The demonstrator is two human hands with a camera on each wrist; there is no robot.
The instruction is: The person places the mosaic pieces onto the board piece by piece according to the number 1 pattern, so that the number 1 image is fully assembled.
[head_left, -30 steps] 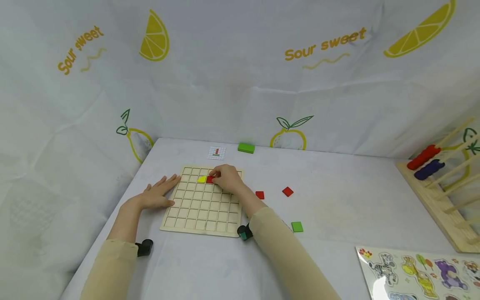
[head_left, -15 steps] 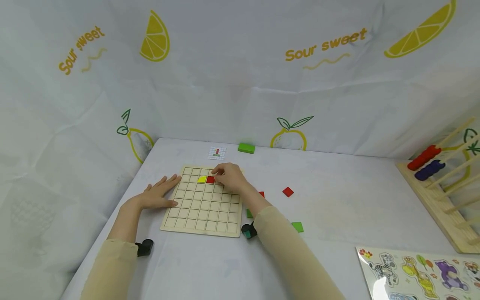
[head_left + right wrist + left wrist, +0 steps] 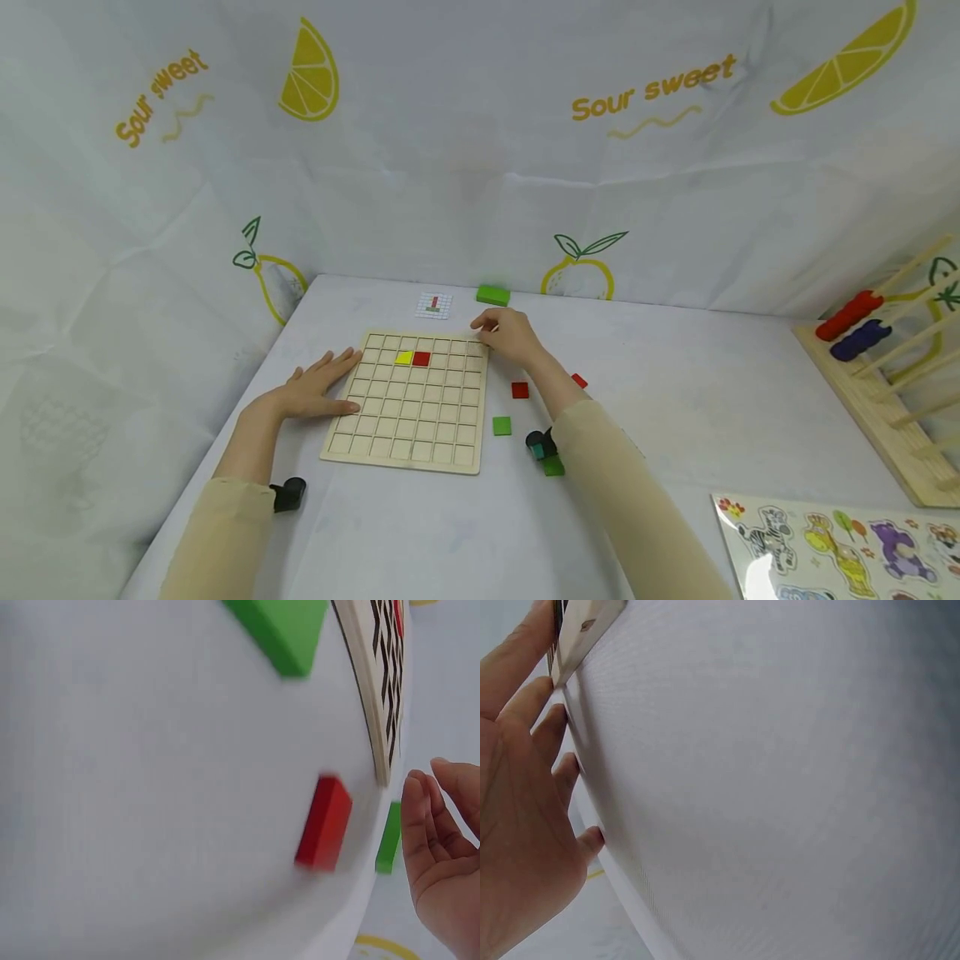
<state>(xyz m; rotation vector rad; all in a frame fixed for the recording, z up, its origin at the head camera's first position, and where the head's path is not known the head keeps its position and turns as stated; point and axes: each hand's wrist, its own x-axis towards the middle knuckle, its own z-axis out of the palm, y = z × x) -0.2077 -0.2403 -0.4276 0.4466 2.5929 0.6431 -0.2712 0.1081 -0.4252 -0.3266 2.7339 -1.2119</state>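
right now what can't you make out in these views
- Pattern card, head view: too small to read its grid design.
- Green tile, head view: partly hidden by the right sleeve and wrist camera.
- Red tile, head view: mostly covered by the right forearm.
- Right hand, head view: seen from behind, so whether its grip holds anything is unclear.
- Grid board, left wrist view: cut off by the top edge.

My head camera looks forward and down over the grid board (image 3: 408, 402). My 2 wrist cameras sit close to the tabletop; the right one shares that board (image 3: 379, 682) edge-on beside my fingers.
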